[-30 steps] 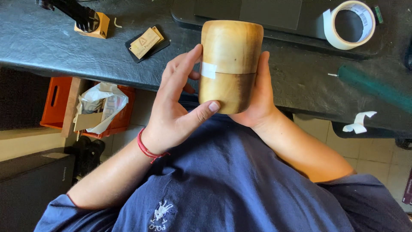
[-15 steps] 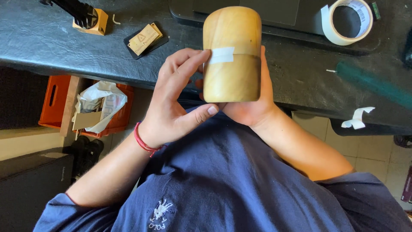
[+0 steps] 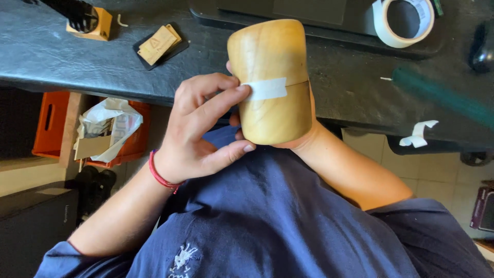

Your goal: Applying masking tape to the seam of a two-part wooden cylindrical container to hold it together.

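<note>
Hands hold a rounded wooden container [image 3: 271, 82] upright over the near edge of the dark worktable [image 3: 62, 62]. The right hand [image 3: 301, 131] cups it from behind, mostly hidden. The left hand [image 3: 200, 128] presses fingertips [image 3: 241, 90] on a white tape strip [image 3: 265, 88] across its seam. A tape roll [image 3: 404, 20] lies far right.
</note>
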